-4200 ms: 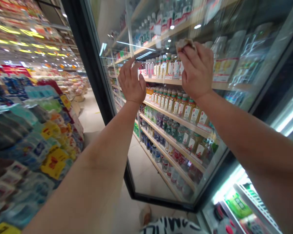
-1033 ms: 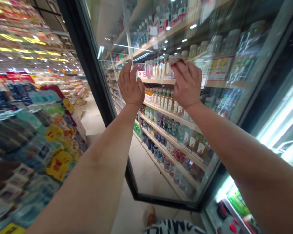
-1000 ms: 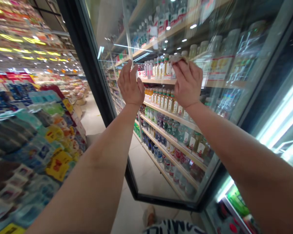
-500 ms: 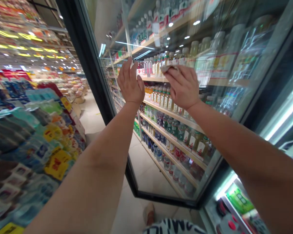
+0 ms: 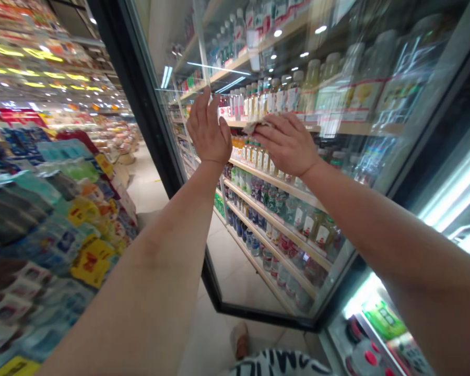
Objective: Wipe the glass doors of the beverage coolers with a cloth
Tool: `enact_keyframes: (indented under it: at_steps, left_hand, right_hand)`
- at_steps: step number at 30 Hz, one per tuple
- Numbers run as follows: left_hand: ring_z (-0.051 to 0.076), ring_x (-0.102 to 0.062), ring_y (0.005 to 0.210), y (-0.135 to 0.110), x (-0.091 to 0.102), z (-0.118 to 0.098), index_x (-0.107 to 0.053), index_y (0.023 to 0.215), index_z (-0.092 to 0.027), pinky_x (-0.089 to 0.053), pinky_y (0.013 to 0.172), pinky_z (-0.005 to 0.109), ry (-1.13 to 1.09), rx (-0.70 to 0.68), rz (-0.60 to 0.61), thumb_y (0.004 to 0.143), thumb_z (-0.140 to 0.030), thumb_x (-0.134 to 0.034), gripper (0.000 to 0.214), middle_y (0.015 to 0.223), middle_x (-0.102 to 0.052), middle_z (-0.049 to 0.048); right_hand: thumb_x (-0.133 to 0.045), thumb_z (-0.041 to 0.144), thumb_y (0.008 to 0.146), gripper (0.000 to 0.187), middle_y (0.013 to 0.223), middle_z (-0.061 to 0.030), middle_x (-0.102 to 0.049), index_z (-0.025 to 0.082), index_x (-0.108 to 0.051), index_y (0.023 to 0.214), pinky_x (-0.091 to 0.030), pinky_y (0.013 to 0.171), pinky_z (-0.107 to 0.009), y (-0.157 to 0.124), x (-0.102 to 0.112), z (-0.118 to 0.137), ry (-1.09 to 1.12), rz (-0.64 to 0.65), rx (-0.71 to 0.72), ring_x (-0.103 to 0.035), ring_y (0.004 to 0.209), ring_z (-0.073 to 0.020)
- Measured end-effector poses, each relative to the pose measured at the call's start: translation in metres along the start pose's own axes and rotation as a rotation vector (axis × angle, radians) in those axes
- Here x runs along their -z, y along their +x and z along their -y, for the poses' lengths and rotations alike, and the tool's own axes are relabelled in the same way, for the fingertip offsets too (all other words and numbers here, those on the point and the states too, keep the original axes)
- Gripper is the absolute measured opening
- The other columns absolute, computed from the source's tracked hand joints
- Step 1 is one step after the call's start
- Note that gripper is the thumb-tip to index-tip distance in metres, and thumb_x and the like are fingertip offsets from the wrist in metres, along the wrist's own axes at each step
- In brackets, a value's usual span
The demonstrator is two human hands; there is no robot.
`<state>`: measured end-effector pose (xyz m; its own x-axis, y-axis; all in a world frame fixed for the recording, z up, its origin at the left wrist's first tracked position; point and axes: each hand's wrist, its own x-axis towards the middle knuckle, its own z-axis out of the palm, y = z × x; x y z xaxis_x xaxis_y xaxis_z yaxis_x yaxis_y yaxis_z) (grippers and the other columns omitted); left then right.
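Note:
A tall glass door point(image 5: 238, 284) in a black frame stands swung open in front of me. My left hand point(image 5: 209, 130) lies with fingers stretched up against the pane, holding nothing. To its right, my right hand point(image 5: 288, 143) presses a crumpled light-coloured cloth point(image 5: 254, 126) on the glass. The cloth sticks out past the fingertips; the rest is hidden beneath them. Shelves of bottled drinks point(image 5: 325, 232) show in the glass; whether they are seen through it or mirrored, I cannot tell.
The door's black frame point(image 5: 143, 107) edges the pane on the left. Stacked drink packs point(image 5: 58, 230) with yellow signs stand at the left, beside a pale floor aisle point(image 5: 147, 172). A lit cooler with bottles point(image 5: 366, 355) is at the lower right. My shoe point(image 5: 241, 334) shows below the door.
My right hand has slid slightly left and down on the glass with the cloth, and more of the cloth shows. My left hand stays in nearly the same place.

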<state>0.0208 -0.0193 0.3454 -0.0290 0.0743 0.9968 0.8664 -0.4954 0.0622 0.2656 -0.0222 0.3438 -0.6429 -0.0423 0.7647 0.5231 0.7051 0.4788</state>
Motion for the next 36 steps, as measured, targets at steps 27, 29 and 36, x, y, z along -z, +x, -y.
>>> enact_keyframes:
  at_steps: [27,29,36]
  left_hand:
    - [0.025,-0.018,0.157,-0.018,0.008,-0.01,-0.034,0.158,-0.022,-0.009,0.133,0.045,-0.03,-0.073,0.036,0.098,-0.061,-0.042,0.072,0.165,-0.032,0.0107]
    - [0.023,-0.018,0.157,-0.017,0.007,-0.009,-0.031,0.159,-0.022,-0.011,0.133,0.044,-0.009,-0.084,0.021,0.099,-0.061,-0.041,0.072,0.166,-0.029,0.0106]
    - [0.023,-0.019,0.157,-0.013,0.002,-0.003,-0.034,0.158,-0.025,-0.01,0.133,0.046,-0.044,-0.131,0.033,0.103,-0.058,-0.03,0.063,0.166,-0.03,0.0056]
  right_hand:
    - [-0.034,0.018,0.096,0.058,0.157,0.0016,-0.046,0.025,-0.051,0.15,-0.021,0.131,-0.052,0.093,0.011,0.012,-0.19,-0.048,-0.239,-0.031,0.153,-0.0257]
    - [-0.033,0.017,0.095,0.06,0.159,0.0026,-0.042,0.027,-0.049,0.152,-0.017,0.132,-0.05,0.097,0.005,0.018,-0.2,-0.108,-0.337,-0.028,0.155,-0.0252]
    - [-0.033,0.013,0.09,0.075,0.168,-0.0024,-0.023,0.016,-0.021,0.164,-0.028,0.129,-0.033,0.09,-0.008,0.067,0.07,0.037,-0.182,-0.027,0.155,-0.0141]
